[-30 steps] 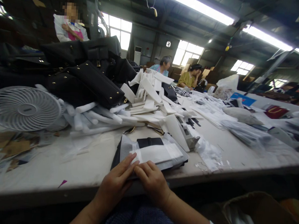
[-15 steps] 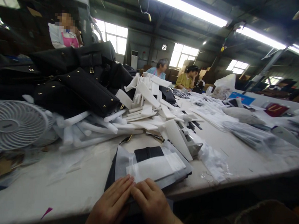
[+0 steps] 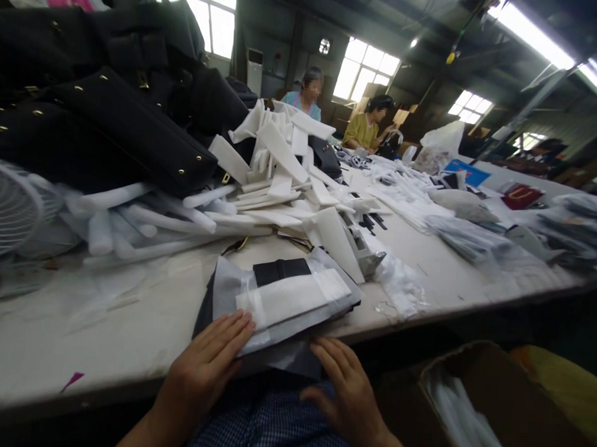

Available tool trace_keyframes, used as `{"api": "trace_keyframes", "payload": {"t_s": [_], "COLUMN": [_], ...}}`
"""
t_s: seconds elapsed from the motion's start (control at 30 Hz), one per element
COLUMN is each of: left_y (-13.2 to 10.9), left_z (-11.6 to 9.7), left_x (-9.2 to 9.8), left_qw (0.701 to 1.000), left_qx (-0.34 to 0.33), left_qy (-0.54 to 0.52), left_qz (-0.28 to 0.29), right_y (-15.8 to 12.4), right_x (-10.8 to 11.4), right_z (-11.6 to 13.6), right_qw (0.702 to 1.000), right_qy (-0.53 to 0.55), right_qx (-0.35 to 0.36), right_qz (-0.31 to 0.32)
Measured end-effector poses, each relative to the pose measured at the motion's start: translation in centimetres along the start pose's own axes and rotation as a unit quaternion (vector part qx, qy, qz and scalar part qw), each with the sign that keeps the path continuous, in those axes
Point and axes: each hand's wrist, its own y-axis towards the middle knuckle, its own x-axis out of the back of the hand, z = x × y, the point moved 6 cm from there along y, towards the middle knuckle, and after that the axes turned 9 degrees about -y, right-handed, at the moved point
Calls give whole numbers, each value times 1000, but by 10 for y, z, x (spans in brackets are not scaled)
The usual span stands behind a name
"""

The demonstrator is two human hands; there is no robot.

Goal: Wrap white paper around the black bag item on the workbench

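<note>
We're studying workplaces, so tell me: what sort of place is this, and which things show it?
Probably a workshop or factory floor, perhaps for bags: black bags are heaped on a long table, white strips are piled beside them, and two people are at the far end.

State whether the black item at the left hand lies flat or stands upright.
Flat: the black item lies low on the table, a white strip across its top, the left hand touching it.
</note>
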Motion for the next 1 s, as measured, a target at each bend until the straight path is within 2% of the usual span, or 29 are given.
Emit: {"api": "trace_keyframes", "payload": {"t_s": [0.07,0.13,0.23,0.3,0.53,0.63,0.73,0.87,0.93,1.0], "left_y": [0,0,0,0,1,1,1,1,1,1], "left_z": [1,1,2,2,3,2,2,2,3,3], "left_x": [0,-1,-1,-1,0,1,1,1,1,1], "left_qw": [1000,1000,1000,1000,1000,1000,1000,1000,1000,1000], "left_qx": [7,10,10,3,7,9,7,5,5,6], "left_qy": [-2,-3,1,6,6,4,5,3,2,0], "left_qz": [6,9,5,-1,8,7,3,-3,-5,-7], "right_y": [-4,-2,4,6,11,11,8,2,-1,-2], "right_x": [-9,-11,-2,7,39,45,35,-5,-18,-22], "right_z": [2,7,15,20,60,72,69,50,44,43], "right_qw": [999,999,995,992,984,979,980,992,994,992], "right_qy": [-35,-38,-8,18,85,92,98,90,84,93], "right_qx": [-12,-3,27,48,130,164,162,86,63,61], "right_qz": [3,-27,-96,-118,-84,-74,-61,-13,-31,-64]}}
